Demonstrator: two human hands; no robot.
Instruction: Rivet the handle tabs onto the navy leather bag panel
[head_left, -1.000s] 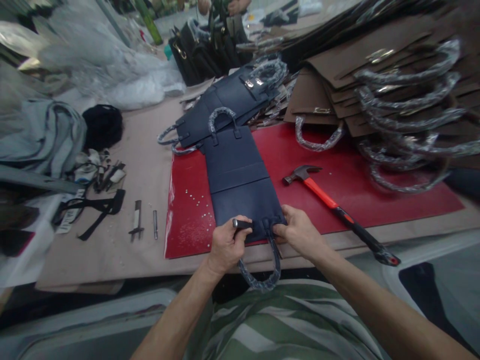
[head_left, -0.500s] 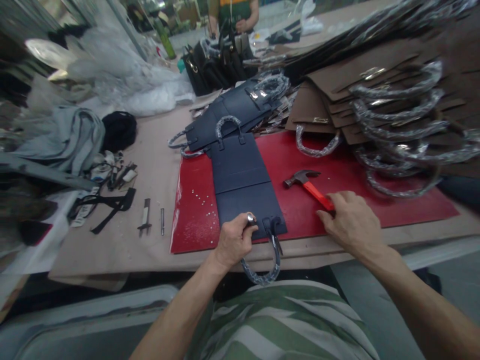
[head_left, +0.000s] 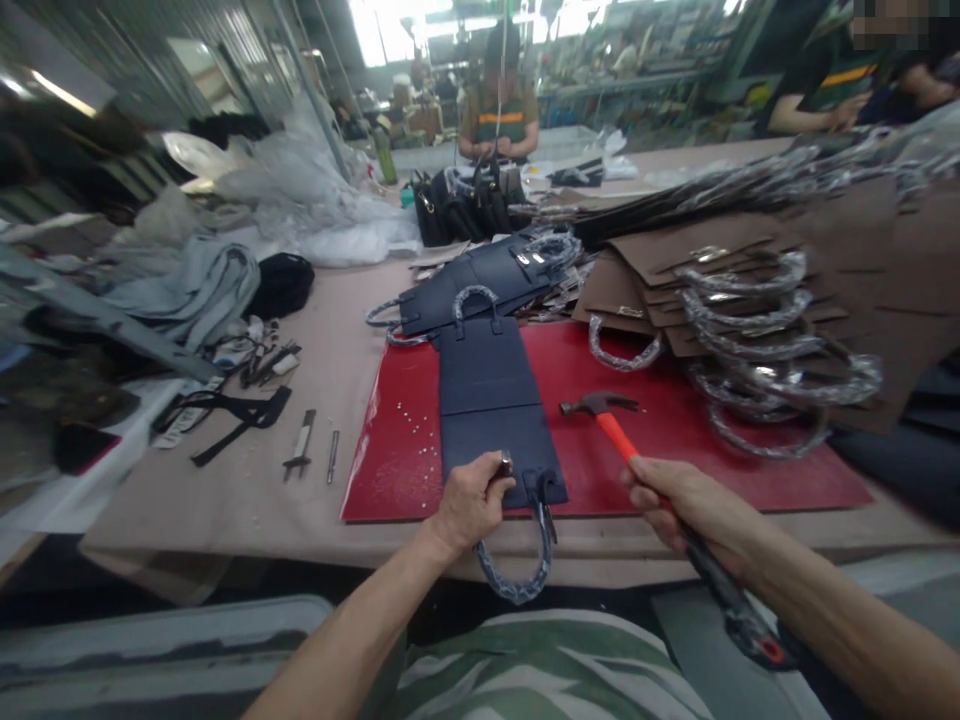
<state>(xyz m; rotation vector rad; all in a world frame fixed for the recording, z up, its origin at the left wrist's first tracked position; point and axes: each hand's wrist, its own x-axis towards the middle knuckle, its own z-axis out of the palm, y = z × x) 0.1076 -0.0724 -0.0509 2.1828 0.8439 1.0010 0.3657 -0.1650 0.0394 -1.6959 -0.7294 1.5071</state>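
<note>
A dark blue bag panel [head_left: 489, 405] lies flat on a red mat [head_left: 652, 440], a wrapped handle at each end. The near handle [head_left: 517, 570] hangs over the table's front edge. My left hand [head_left: 471, 500] is closed round a small metal punch [head_left: 504, 464] that stands on the panel's near edge beside the handle tab. My right hand [head_left: 679, 500] grips the orange and black shaft of a hammer [head_left: 611, 425], lifted off the mat, its head to the right of the panel.
Small rivets [head_left: 409, 430] are scattered on the mat's left part. Hand tools [head_left: 304, 445] and black straps [head_left: 232, 415] lie to the left. Stacks of brown panels [head_left: 720, 270] with wrapped handles fill the right. More blue panels [head_left: 480, 280] lie behind. Other people work at the far end.
My right hand left the bag's edge, reached to the hammer and picked it up by the shaft. My left hand kept the punch upright on the panel. My view tilted up.
</note>
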